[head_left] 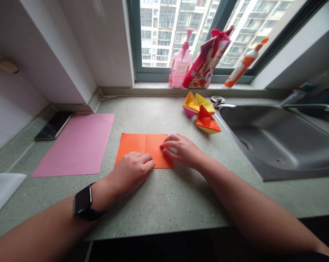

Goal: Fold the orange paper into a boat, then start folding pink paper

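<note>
Bare forearms (44, 229) reached across the counter (159, 211), the left hand (134, 169) with curled fingers together on the orange paper (153, 142), the right hand (182, 150) bent at its right edge, pinching or not, I couldn't tell. Left of that grip lay pink paper (79, 145); beyond it, rightward, sat folded paper boats (208, 122), and farther off, a pump bottle (180, 67) stood by the window (167, 32).
</note>
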